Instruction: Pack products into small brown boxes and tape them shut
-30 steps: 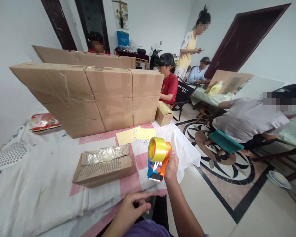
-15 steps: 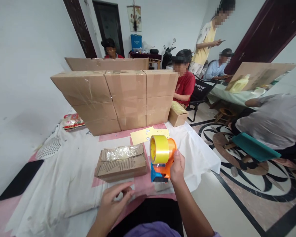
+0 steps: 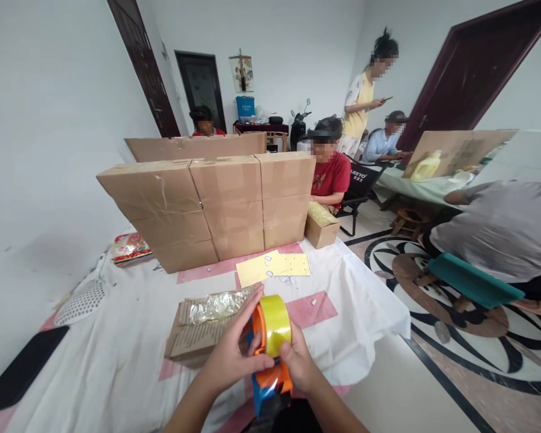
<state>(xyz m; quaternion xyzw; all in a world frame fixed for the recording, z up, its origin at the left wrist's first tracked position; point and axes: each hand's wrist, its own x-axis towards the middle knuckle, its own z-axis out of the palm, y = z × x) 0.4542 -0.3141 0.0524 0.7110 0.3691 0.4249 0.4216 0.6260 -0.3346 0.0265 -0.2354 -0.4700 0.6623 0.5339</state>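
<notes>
An orange and blue tape dispenser (image 3: pixel 271 379) with a roll of yellow packing tape (image 3: pixel 278 325) is between my two hands, low over the table's near edge. My left hand (image 3: pixel 234 355) is closed around its orange wheel side, the thumb lying below the wheel. From the other side my right hand (image 3: pixel 300 361) grips the dispenser, thumb against the tape roll. Part of the dispenser is hidden by my fingers. Just left of it lies a small cardboard box (image 3: pixel 193 343), its top covered with shiny tape; my left hand overlaps its right end in view.
A wall of stacked cardboard boxes (image 3: pixel 229 204) stands across the back of the table. Yellow paper pieces (image 3: pixel 256 270) lie before it. Another small box (image 3: pixel 322 231) is at the right corner. Left are a black flat object (image 3: pixel 22 367) and a perforated white item (image 3: pixel 81 302). Other people sit beyond.
The dispenser has come down and toward me, and has been turned. My left hand has risen from beside the box and taken hold of it along with my right. The view has tilted upward.
</notes>
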